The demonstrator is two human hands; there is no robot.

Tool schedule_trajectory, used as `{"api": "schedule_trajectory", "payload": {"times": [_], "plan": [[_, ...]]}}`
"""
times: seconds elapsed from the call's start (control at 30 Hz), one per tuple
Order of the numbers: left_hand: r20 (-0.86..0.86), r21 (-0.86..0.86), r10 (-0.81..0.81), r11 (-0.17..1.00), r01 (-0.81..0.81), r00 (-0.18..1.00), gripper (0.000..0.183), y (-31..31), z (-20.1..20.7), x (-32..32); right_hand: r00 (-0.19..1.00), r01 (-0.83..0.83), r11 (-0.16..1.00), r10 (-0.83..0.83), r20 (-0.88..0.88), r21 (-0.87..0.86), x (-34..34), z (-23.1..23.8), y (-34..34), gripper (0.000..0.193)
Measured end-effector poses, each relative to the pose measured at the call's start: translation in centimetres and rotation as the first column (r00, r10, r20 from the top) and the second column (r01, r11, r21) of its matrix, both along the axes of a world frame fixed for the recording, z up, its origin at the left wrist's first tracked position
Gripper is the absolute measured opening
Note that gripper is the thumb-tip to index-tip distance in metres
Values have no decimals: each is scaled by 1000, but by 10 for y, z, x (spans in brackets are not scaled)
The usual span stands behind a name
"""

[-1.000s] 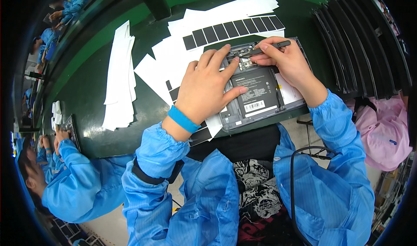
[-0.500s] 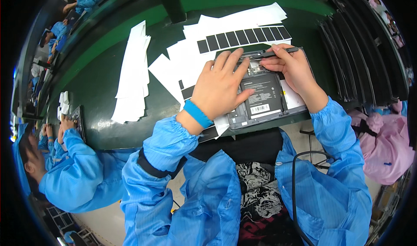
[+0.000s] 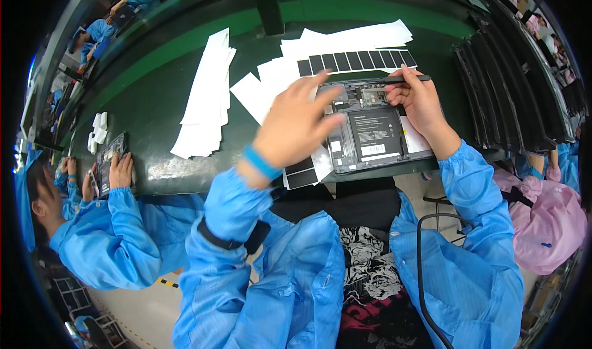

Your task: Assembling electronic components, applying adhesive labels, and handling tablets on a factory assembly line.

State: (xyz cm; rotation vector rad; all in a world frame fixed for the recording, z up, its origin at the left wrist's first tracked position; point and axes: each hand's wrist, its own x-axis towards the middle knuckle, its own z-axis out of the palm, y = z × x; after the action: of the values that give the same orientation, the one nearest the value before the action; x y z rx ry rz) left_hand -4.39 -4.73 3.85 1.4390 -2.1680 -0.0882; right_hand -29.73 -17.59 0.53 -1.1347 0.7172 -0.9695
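Clock positions are read from the centre of the uncovered electronic device (image 3: pixel 370 106), with twelve o'clock toward the far side of the dark green tabletop (image 3: pixel 154 127). The device lies flat near the tabletop's close edge, interior facing up; its black battery (image 3: pixel 373 133) occupies the middle, and exposed circuit parts (image 3: pixel 372 94) sit at twelve o'clock. The left hand (image 3: pixel 296 124), motion-blurred, is positioned at nine o'clock, palm down, fingers spread and unclenched, fingertips directed toward the device; contact with the frame cannot be determined. A blue wristband (image 3: pixel 262 162) encircles the left wrist. The right hand (image 3: pixel 421 105), located between one and two o'clock, grips a slim dark hand tool (image 3: pixel 405 79) between thumb and fingers; the tool points toward the circuit parts, and tip contact cannot be determined. A white strip bearing a row of black rectangles (image 3: pixel 357 60) lies at twelve o'clock, just beyond the device. Fanned white sheets (image 3: pixel 266 71) lie at ten o'clock; a separate pile of long white sheets (image 3: pixel 206 102) lies farther out, between nine and ten. Black panels (image 3: pixel 515 96) stand in a row between two and three o'clock. A co-worker in blue (image 3: pixel 111 244) sits at eight o'clock, hands on a second dark device (image 3: pixel 110 164).
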Motion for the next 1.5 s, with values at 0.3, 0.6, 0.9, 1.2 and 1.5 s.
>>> {"api": "schedule_trajectory", "payload": {"times": [0.3,0.6,0.9,1.2,1.5], "plan": [[-16,156,344,928,-338,939,77,58,-47,47,950,-195,974,158,-269,-117,86,48,33,29],[-94,115,363,929,-352,927,90,55,-46,49,808,-400,880,207,-552,-256,161,17,41,24],[-92,126,393,916,-380,915,93,57,-49,52,864,-339,882,154,-480,-328,165,13,52,23],[-137,125,361,930,-345,923,89,46,-43,55,986,-158,944,133,-103,-289,98,46,38,24],[231,197,45,976,-92,972,40,3,31,18,884,272,875,-392,-256,-400,-82,23,-11,30]]}}
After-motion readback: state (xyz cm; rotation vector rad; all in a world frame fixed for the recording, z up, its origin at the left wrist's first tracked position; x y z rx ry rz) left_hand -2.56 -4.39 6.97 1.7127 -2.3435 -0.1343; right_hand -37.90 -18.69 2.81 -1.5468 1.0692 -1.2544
